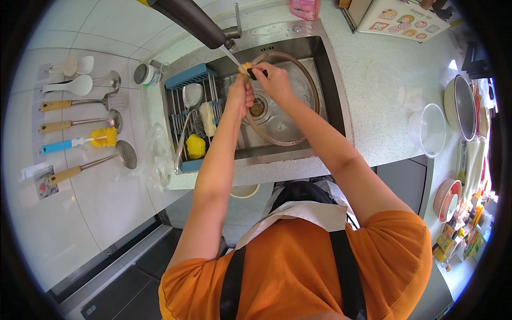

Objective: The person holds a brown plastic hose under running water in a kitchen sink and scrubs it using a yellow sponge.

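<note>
My left hand (pixel 239 96) is closed around the left side of a large brownish ring (pixel 316 90) over the sink. Whether this is a loose band or the rim of a clear lid, I cannot tell. In my right hand (pixel 276 82) is a small black-handled tool (pixel 257 74), partly hidden by the fingers. A yellowish piece (pixel 245 68) shows at the tool's far end, beside my left fingertips. Water streams onto it from the dark faucet spout (pixel 196 22). Below, the drain (pixel 258 107) shows in the wet steel sink (pixel 336 120).
A blue-ended dish rack (pixel 192 76) in the sink's left side holds a ladle (pixel 193 94), a pale sponge (pixel 207 119) and a yellow sponge (pixel 196 146). Utensils with wooden handles (pixel 60 105) hang on the left wall. A clear plastic tub (pixel 428 130) stands on the right counter (pixel 372 132).
</note>
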{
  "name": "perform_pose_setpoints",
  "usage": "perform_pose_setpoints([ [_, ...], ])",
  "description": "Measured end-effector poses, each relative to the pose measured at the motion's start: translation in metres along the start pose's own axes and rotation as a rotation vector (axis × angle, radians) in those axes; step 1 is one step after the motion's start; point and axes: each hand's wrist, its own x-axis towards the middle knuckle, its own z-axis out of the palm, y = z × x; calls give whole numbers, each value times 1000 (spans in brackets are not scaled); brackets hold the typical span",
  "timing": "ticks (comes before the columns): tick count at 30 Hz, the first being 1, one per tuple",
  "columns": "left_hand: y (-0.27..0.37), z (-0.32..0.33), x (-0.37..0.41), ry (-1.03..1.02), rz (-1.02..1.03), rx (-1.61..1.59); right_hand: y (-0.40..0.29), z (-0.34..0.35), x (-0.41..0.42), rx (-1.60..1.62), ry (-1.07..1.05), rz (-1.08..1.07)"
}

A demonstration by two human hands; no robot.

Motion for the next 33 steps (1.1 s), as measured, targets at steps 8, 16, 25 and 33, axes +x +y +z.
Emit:
perform_pose_setpoints([
  [8,-23,-12,-2,-125,65,-115,49,-22,34,-69,71,177],
  [16,10,-10,8,-345,103,-294,52,-39,21,69,35,368],
  [25,34,-2,14,-157,146,103,33,-55,4,205,-54,387],
  [33,14,-6,5,-9,156,91,32,-37,-3,312,-55,515],
])
